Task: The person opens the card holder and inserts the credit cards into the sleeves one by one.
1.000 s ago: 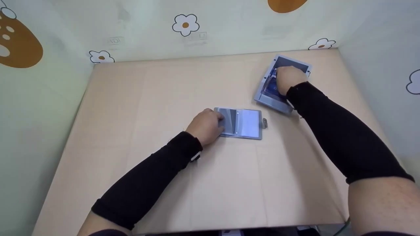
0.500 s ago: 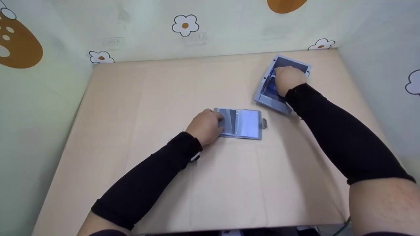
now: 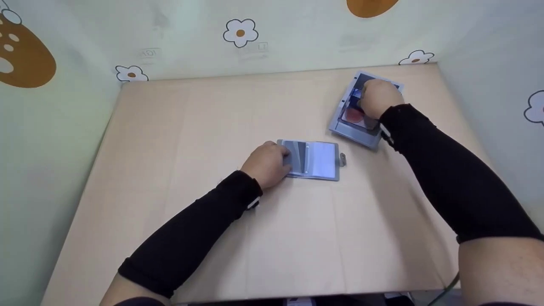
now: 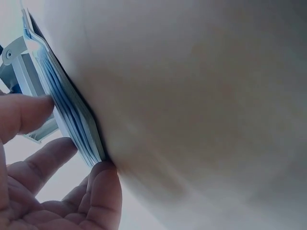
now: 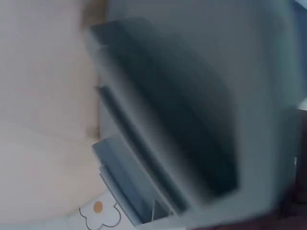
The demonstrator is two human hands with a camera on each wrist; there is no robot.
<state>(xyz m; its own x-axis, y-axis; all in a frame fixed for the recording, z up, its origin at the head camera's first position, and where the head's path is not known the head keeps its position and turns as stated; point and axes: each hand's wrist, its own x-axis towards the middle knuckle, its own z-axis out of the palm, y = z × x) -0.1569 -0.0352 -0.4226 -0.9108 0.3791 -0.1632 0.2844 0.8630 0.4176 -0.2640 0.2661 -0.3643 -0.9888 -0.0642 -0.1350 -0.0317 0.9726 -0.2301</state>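
A small grey card holder (image 3: pixel 321 160) lies open on the table, clear sleeves showing and its snap tab out to the right. My left hand (image 3: pixel 265 165) grips its left edge; in the left wrist view the thumb lies over the stacked sleeves (image 4: pixel 69 103) and fingertips touch their edge. At the far right, my right hand (image 3: pixel 380 98) is inside a grey-blue box (image 3: pixel 355 135), fingers curled at a dark blue card (image 3: pixel 355 98). Below that, a card with a red round print (image 3: pixel 353 115) shows in the box. My fingertips there are mostly hidden.
Pale walls with flower prints (image 3: pixel 240 32) stand behind and beside the beige table (image 3: pixel 204 127). In the blurred right wrist view, the box's slotted side (image 5: pixel 168 139) fills much of the frame. A green cord (image 3: pixel 444 291) hangs at the table's front right.
My right hand has shifted slightly right and back inside the box. The dark blue card has come away from the lower part, uncovering the red-printed card. My left hand has stayed put.
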